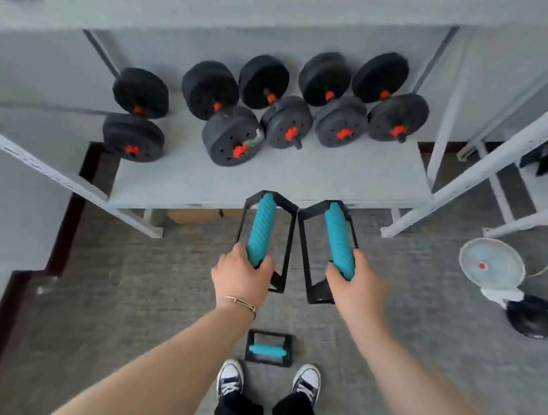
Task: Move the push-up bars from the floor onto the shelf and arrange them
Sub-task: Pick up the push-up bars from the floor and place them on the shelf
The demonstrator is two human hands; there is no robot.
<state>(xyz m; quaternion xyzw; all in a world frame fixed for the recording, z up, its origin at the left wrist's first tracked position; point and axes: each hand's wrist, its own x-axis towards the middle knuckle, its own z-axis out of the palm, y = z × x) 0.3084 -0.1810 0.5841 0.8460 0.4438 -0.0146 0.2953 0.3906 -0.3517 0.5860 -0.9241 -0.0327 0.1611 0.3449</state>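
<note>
My left hand (pixel 242 274) grips the near end of a push-up bar (pixel 262 227) with a teal ribbed handle and black frame. My right hand (pixel 353 281) grips a second, matching push-up bar (pixel 336 237) the same way. Both bars are held in the air side by side, their far ends just reaching the front edge of the grey shelf (pixel 300 183). A third push-up bar (pixel 268 349) lies flat on the carpet in front of my shoes.
Several black dumbbells (pixel 233 115) with orange collars fill the back half of the shelf. White shelf uprights (pixel 480 168) slant at right and left. A white fan (pixel 490 268) and a dark round object stand on the floor at right. A cardboard box sits under the shelf.
</note>
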